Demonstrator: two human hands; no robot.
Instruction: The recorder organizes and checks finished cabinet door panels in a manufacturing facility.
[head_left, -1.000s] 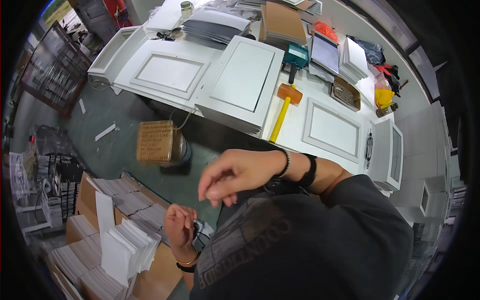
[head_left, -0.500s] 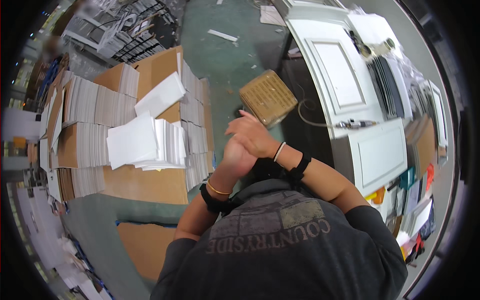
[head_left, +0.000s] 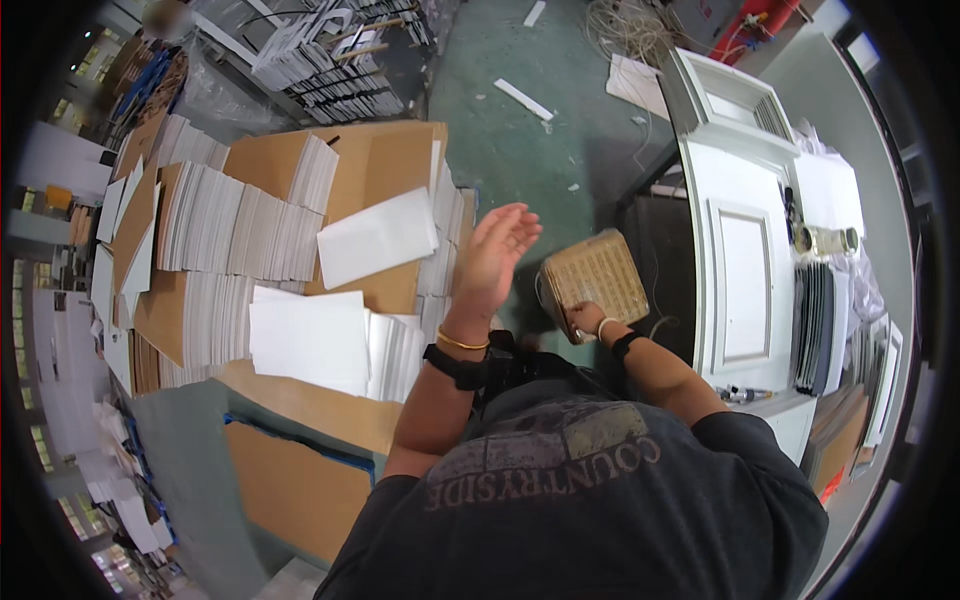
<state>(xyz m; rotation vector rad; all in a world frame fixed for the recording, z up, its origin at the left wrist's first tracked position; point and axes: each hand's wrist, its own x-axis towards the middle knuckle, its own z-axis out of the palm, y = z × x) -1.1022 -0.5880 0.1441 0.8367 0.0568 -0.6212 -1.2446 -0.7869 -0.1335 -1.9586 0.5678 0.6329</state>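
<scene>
My left hand (head_left: 497,258) is raised above the floor, between the stacks of panels and a brown box. Its fingers are stretched out and it holds nothing. A tape-wrapped cardboard box (head_left: 600,272) with rows of print on top stands in front of me. At its near edge, my right hand (head_left: 585,318) has its fingers curled against the cardboard, closed on the edge. To my left, a stack of white panels (head_left: 310,338) lies on brown board, and one more white panel (head_left: 375,238) rests behind it.
Stacked boards (head_left: 215,220) fill the left side. At right, a white workbench holds a framed cabinet door (head_left: 745,280) and an air tool (head_left: 742,394). A brown board (head_left: 300,485) with blue edging lies at lower left. A white strip (head_left: 524,99) lies on the green floor.
My hands were together at the wrists and have parted. The right one has gone to the box's near edge, while the left is raised with fingers extended. The view has shifted.
</scene>
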